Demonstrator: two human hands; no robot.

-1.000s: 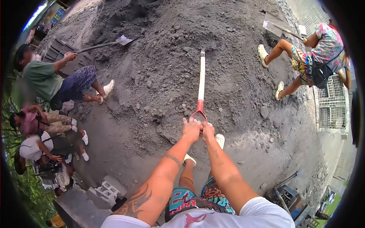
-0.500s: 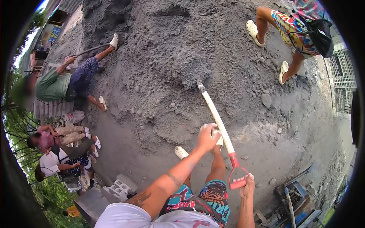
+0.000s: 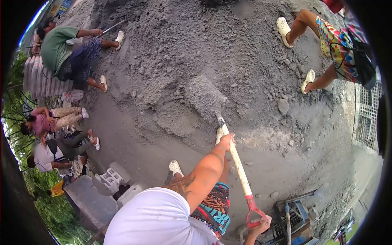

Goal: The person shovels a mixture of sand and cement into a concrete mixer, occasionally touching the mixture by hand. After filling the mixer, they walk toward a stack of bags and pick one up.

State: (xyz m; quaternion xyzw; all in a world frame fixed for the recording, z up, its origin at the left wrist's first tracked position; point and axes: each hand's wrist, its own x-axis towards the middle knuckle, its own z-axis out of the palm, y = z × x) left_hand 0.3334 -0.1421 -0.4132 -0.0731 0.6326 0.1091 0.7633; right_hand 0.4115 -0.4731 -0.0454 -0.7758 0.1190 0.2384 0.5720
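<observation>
A shovel (image 3: 240, 169) with a pale shaft and a red D-shaped handle slants up from lower right. My left hand (image 3: 226, 141) wraps round the upper shaft, close to the blade end. At the near end my right hand (image 3: 262, 225) is closed on the red handle. Grey gravelly sand (image 3: 205, 96) lies heaped on the blade and hides most of it. The blade is in front of a large mound of the same sand (image 3: 171, 49).
At upper left a person in a green shirt (image 3: 59, 47) holds a long-handled tool. Another person in patterned shorts (image 3: 332, 49) stands at upper right. Two people (image 3: 43, 122) are at the left, near hollow blocks (image 3: 109, 179). A metal frame (image 3: 300, 218) lies at lower right.
My left hand has closed round the shaft, where it was beside it before. The loaded blade has come away from the mound towards me, and the handle has dropped lower in view.
</observation>
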